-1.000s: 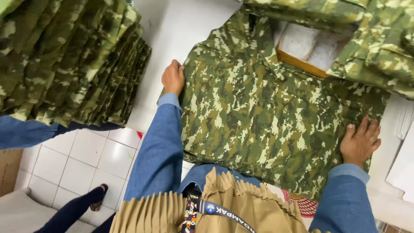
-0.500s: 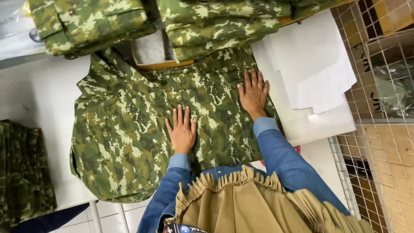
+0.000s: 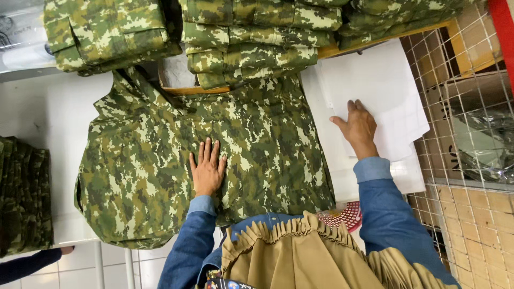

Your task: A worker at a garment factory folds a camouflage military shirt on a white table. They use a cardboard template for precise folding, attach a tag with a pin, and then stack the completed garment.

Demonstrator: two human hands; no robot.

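Observation:
A green camouflage garment (image 3: 176, 155) lies spread flat on a white table (image 3: 48, 107). My left hand (image 3: 207, 169) rests flat on the garment's middle, fingers apart, holding nothing. My right hand (image 3: 357, 127) lies palm down on a stack of white paper sheets (image 3: 385, 91) to the right of the garment, fingers loosely together; it touches the top sheet without gripping it. Both arms wear blue sleeves.
Folded camouflage garments (image 3: 257, 37) are stacked at the table's far side, over a brown cardboard box (image 3: 182, 88). Another folded pile (image 3: 24, 192) sits at the left. A wire mesh rack (image 3: 460, 107) stands at the right. White tiled floor shows below.
The view has swung so the garment sits further left. My right hand has left the garment and moved right onto the white paper stack. My left hand stays flat on the cloth.

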